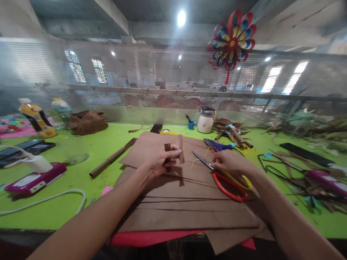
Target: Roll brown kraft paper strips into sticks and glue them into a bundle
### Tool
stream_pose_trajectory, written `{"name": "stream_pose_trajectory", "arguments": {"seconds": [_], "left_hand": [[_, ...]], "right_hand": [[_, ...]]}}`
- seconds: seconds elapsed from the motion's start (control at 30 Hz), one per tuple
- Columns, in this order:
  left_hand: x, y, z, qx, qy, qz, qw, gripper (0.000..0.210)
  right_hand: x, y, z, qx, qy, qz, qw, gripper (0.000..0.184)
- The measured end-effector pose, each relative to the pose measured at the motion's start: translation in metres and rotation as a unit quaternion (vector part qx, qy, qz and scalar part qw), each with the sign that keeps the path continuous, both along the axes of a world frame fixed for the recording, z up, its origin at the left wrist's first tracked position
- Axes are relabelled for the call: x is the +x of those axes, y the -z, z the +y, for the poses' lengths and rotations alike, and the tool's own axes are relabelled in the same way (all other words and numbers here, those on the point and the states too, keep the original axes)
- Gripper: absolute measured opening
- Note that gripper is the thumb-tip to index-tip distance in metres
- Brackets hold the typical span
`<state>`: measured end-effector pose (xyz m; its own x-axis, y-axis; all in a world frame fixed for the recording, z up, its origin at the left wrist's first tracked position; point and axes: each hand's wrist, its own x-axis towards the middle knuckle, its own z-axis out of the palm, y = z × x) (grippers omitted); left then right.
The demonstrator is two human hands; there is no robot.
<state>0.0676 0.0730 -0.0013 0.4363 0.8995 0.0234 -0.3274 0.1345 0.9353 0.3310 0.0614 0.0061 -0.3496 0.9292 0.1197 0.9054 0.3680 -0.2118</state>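
Observation:
In the head view my left hand (170,157) is closed, pinching a small tied bundle of pale brown paper strips (181,148) between thumb and forefinger. A darker brown fringed bundle (167,147) is tucked into the same hand, partly hidden by the fingers. My right hand (229,162) has its fingers closed around the middle of a pair of scissors (230,186) with red and yellow handles. The scissor blades point up and left, toward the left hand. Below both hands lies a stack of brown paper sheets (189,215). A thin yellow thread hangs close to the blade tip.
Behind the right hand lies a blue-handled tool (223,146). A rolled brown paper tube (112,159) is on the left. Farther back stand a white jar (205,121) and a small blue pot (191,125). Purple power strips (36,178) and cables flank the green table (67,180).

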Motion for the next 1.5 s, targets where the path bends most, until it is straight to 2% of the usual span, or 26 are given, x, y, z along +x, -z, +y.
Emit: {"name": "stream_pose_trajectory", "arguments": {"seconds": [0.07,0.17,0.37,0.53,0.63,0.7,0.77,0.87,1.0,1.07,1.13,1.23,1.37,1.5], "left_hand": [[-0.001,-0.001,0.003,0.013,-0.032,-0.029,0.999,0.019],[-0.002,-0.001,0.008,0.028,-0.069,-0.064,0.995,0.018],[-0.012,-0.001,0.017,0.036,-0.123,-0.121,0.984,0.020],[-0.023,-0.004,0.022,0.040,-0.160,-0.156,0.974,0.021],[-0.027,-0.006,0.021,0.051,-0.149,-0.159,0.975,0.017],[-0.028,-0.007,0.021,0.058,-0.150,-0.156,0.975,0.016],[-0.028,-0.008,0.021,0.060,-0.160,-0.154,0.973,0.017],[-0.028,-0.009,0.021,0.055,-0.167,-0.148,0.973,0.019],[-0.027,-0.012,0.019,0.080,-0.156,-0.136,0.975,0.018],[-0.026,-0.015,0.016,0.093,-0.152,-0.136,0.975,0.017],[-0.024,-0.018,0.013,0.096,-0.145,-0.141,0.975,0.017],[-0.021,-0.022,0.008,0.087,-0.144,-0.138,0.976,0.017],[-0.019,-0.025,0.005,0.069,-0.165,-0.116,0.977,0.018],[-0.020,-0.025,0.005,0.050,-0.177,-0.086,0.979,0.019]], "right_hand": [[0.009,-0.001,-0.002,-0.030,0.011,-0.064,0.997,0.026],[0.011,0.002,-0.005,-0.048,0.018,-0.104,0.993,0.033],[0.006,0.003,-0.009,-0.089,0.072,-0.122,0.986,0.040],[0.005,0.003,-0.023,-0.091,0.074,-0.115,0.986,0.042],[0.010,0.011,-0.035,-0.103,0.038,-0.094,0.990,0.041],[0.015,0.021,-0.039,-0.098,0.018,-0.080,0.992,0.048],[0.019,0.033,-0.039,-0.086,0.047,-0.066,0.993,0.055],[0.021,0.042,-0.036,-0.073,0.098,-0.041,0.992,0.047],[0.017,0.029,-0.047,-0.072,0.076,0.009,0.994,0.034],[0.012,0.017,-0.060,-0.083,0.048,0.061,0.994,0.040],[0.005,0.005,-0.072,-0.066,0.019,0.122,0.990,0.049],[-0.013,-0.005,-0.080,-0.036,-0.028,0.196,0.979,0.053],[-0.044,-0.008,-0.073,-0.026,-0.049,0.243,0.968,0.052],[-0.064,-0.003,-0.064,-0.001,-0.030,0.244,0.969,0.039]]}}
